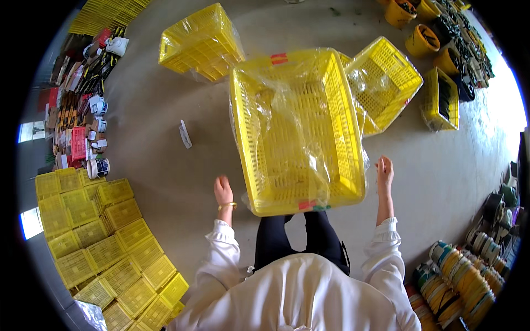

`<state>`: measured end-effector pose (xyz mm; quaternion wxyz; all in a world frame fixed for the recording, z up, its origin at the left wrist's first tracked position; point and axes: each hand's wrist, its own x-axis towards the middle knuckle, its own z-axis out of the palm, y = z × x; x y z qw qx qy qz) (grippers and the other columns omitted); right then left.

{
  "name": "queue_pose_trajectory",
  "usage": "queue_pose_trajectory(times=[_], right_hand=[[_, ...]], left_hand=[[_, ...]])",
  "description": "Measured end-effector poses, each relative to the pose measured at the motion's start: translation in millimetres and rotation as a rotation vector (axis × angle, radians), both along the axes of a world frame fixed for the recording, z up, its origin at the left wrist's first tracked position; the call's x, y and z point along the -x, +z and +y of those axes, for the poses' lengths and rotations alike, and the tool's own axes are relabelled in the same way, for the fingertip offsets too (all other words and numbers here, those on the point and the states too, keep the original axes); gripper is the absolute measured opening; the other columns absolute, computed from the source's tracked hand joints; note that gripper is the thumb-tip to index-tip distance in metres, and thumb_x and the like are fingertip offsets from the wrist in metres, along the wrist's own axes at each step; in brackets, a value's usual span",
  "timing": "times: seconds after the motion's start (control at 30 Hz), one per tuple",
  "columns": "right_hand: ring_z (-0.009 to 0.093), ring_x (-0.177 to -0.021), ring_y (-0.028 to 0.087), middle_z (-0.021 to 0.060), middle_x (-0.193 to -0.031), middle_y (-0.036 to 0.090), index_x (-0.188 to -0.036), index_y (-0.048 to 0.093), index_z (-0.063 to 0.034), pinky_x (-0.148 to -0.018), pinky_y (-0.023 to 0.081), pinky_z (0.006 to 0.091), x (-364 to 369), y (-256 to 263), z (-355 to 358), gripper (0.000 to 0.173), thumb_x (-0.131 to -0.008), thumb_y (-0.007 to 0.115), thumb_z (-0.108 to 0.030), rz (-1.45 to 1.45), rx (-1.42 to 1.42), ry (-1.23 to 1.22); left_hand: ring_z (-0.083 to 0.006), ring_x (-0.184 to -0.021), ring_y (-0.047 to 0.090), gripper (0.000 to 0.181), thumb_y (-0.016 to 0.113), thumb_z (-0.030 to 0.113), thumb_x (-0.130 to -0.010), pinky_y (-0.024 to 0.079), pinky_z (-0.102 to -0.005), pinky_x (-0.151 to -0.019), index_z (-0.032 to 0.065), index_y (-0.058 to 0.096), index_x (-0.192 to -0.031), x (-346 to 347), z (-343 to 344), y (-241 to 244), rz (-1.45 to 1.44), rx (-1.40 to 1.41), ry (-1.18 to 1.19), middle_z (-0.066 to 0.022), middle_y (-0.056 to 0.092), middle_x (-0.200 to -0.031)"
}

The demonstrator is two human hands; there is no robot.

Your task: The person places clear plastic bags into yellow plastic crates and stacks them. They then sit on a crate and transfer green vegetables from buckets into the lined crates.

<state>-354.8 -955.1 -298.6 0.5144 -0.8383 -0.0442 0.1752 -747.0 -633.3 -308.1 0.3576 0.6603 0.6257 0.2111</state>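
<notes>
A large yellow plastic crate (298, 132), covered with clear plastic film (312, 161), stands before me, its slotted walls and base showing through. Red tape marks its far and near rims. My left hand (223, 191), with a gold bracelet at the wrist, hangs beside the crate's near left corner, fingers curled, apart from it. To the right of the crate is my right hand (384, 167), fingers bent, near the film's loose edge; whether it pinches some film I cannot tell. Behind the crate to the right, another film-wrapped yellow crate (379, 82) sits tilted.
A wrapped yellow crate (203, 43) lies at the back left. A white strip (185, 134) is on the floor. Stacked yellow crates (112, 248) fill the lower left. Orange buckets (422, 40) and a smaller crate (442, 99) stand right; strapping spools (463, 285) lie lower right.
</notes>
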Motion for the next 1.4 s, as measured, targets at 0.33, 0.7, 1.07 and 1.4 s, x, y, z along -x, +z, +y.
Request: queue_pose_trajectory(times=[0.33, 0.7, 1.07, 1.4], right_hand=[[0.034, -0.099, 0.048, 0.0181, -0.111, 0.048, -0.111, 0.047, -0.0028, -0.084, 0.039, 0.0384, -104, 36, 237, 0.048, -0.075, 0.059, -0.034, -0.514, 0.280, 0.282], [0.025, -0.069, 0.057, 0.0121, -0.077, 0.059, -0.080, 0.061, -0.0047, -0.062, 0.044, 0.0338, -150, 23, 280, 0.024, -0.079, 0.055, -0.028, -0.472, 0.286, 0.011], [0.032, -0.087, 0.054, 0.0151, -0.092, 0.058, -0.091, 0.056, -0.0067, -0.072, 0.043, 0.0374, -214, -31, 279, 0.032, -0.082, 0.041, -0.034, -0.354, 0.768, 0.325], [0.018, -0.072, 0.051, 0.0092, -0.083, 0.052, -0.092, 0.051, -0.0034, -0.055, 0.041, 0.0285, 9, 54, 270, 0.020, -0.075, 0.056, -0.012, -0.613, 0.156, 0.286]], left_hand=[[-0.0318, -0.088, 0.053, 0.043, 0.048, 0.037, -0.083, 0.042, -0.0366, -0.076, -0.0009, 0.053, -0.103, -209, 182, 16, 0.116, -0.282, -0.266, -0.0185, 0.056, -0.094], [-0.0097, -0.050, 0.044, 0.017, 0.052, 0.013, -0.083, 0.038, -0.0247, -0.049, -0.0005, 0.050, -0.074, -249, 250, 38, -0.388, -0.291, -0.123, -0.0029, 0.049, -0.057], [-0.0156, -0.056, 0.042, 0.021, 0.050, 0.023, -0.080, 0.039, -0.0309, -0.053, 0.0017, 0.049, -0.076, -265, 337, -115, -0.365, 0.031, -0.340, -0.0092, 0.047, -0.063], [-0.0191, -0.101, 0.048, 0.031, 0.041, 0.016, -0.088, 0.037, -0.0285, -0.087, -0.0015, 0.043, -0.114, -198, 230, 66, -0.388, -0.038, -0.346, -0.0118, 0.050, -0.109]])
